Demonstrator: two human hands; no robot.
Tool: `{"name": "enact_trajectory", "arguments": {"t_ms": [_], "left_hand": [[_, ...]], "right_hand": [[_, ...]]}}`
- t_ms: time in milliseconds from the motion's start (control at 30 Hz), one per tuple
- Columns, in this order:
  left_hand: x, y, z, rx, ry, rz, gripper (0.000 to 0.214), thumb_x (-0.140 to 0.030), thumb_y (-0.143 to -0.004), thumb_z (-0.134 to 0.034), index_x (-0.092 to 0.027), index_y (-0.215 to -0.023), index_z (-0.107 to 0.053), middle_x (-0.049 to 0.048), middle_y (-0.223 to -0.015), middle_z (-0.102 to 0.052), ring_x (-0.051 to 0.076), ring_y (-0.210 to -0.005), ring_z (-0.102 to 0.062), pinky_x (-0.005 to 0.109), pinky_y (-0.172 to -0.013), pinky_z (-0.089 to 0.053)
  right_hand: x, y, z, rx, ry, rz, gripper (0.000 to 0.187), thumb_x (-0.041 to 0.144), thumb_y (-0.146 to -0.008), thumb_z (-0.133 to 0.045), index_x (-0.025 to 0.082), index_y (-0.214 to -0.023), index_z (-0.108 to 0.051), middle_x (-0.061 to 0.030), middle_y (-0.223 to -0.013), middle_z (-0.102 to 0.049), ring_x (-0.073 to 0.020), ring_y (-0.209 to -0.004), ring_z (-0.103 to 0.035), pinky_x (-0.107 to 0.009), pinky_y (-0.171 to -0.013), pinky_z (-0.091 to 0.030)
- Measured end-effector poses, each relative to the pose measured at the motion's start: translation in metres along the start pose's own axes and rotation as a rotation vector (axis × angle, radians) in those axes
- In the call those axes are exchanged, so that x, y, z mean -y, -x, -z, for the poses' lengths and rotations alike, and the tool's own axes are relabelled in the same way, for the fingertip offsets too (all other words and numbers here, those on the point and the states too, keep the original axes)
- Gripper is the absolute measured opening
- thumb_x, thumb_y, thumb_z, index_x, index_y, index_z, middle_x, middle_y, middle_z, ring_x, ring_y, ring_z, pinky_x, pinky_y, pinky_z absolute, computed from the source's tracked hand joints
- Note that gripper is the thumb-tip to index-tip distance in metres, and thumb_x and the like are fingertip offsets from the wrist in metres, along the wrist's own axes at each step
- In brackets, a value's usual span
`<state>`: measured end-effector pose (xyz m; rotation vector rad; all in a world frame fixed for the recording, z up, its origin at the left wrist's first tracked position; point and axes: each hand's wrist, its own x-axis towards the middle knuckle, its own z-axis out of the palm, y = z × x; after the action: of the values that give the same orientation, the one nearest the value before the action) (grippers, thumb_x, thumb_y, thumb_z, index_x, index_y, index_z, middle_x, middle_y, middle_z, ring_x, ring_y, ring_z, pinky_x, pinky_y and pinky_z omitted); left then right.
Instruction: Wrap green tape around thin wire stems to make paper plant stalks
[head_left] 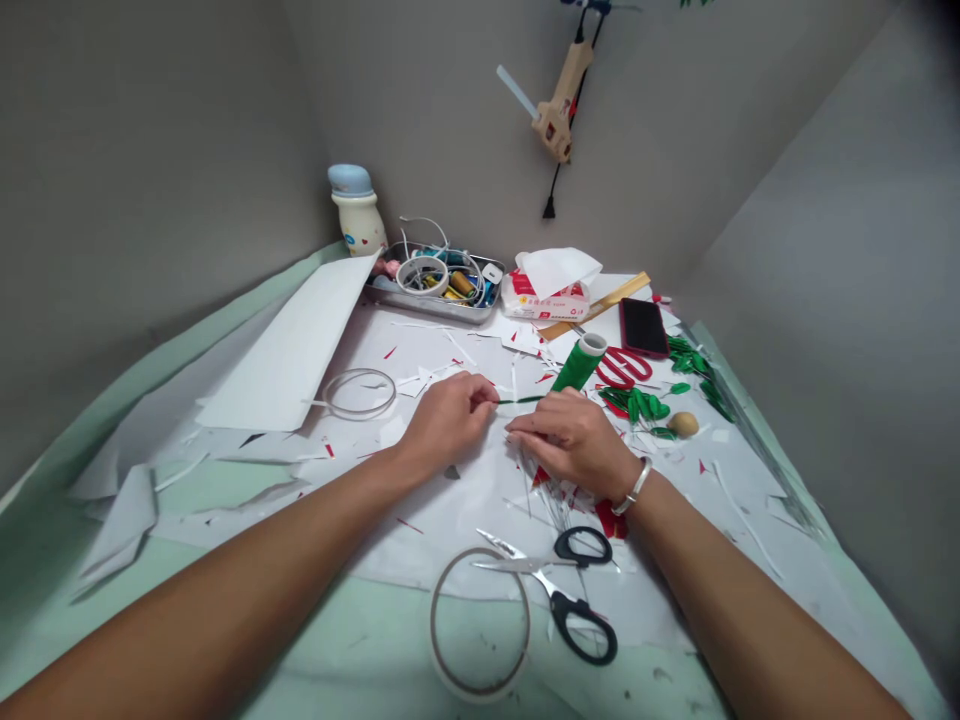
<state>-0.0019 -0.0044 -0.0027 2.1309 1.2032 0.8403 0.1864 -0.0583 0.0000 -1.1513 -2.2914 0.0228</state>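
Observation:
My left hand [448, 417] and my right hand [574, 440] rest close together on white paper at the middle of the table. Both pinch a thin green-wrapped wire stem [517, 400] that spans the gap between them. A roll of green tape [580, 364] lies just behind my right hand, its strip running toward the stem. My right wrist wears a silver bangle. Thin wires and red paper bits [604, 517] lie under my right wrist.
Black-handled scissors [566, 585] and a clear tape ring [480, 625] lie near the front edge. Red scissors [622, 367], a phone [643, 326], green leaves [646, 405], a tissue pack [545, 297], a metal tray [431, 300] and a bottle [358, 212] sit behind. A glue gun [559, 105] hangs on the wall.

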Motion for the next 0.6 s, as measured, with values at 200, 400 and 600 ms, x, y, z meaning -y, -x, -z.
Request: {"name": "enact_trajectory", "arguments": {"t_ms": [200, 400, 600], "left_hand": [[-0.009, 0.006, 0.0, 0.284, 0.064, -0.252, 0.013, -0.014, -0.077, -0.055, -0.019, -0.079, -0.067, 0.0006, -0.077, -0.064, 0.013, -0.075, -0.057, 0.025, -0.071, -0.043], [-0.011, 0.003, 0.002, 0.269, 0.508, 0.024, 0.011, -0.026, -0.076, -0.062, -0.016, -0.08, -0.065, -0.0002, -0.071, -0.064, 0.011, -0.066, -0.059, 0.023, -0.064, -0.046], [-0.007, -0.001, 0.004, 0.028, 0.479, 0.149, 0.019, -0.031, -0.074, -0.063, -0.016, -0.085, -0.064, 0.0013, -0.075, -0.065, 0.012, -0.063, -0.058, 0.024, -0.062, -0.046]], "right_hand": [[-0.011, -0.001, 0.007, -0.175, -0.185, -0.204, 0.015, 0.027, -0.086, -0.06, 0.02, -0.082, -0.073, -0.0013, -0.069, -0.067, -0.0135, -0.066, -0.058, -0.027, -0.066, -0.041], [-0.021, 0.002, 0.003, -0.158, -0.331, -0.343, 0.016, 0.028, -0.085, -0.059, 0.021, -0.083, -0.073, -0.0022, -0.082, -0.071, -0.0152, -0.074, -0.063, -0.026, -0.067, -0.046], [-0.007, 0.001, -0.005, 0.053, -0.119, -0.145, 0.014, 0.025, -0.085, -0.059, 0.022, -0.084, -0.072, -0.0007, -0.07, -0.067, -0.0139, -0.069, -0.058, -0.028, -0.07, -0.039]]}}
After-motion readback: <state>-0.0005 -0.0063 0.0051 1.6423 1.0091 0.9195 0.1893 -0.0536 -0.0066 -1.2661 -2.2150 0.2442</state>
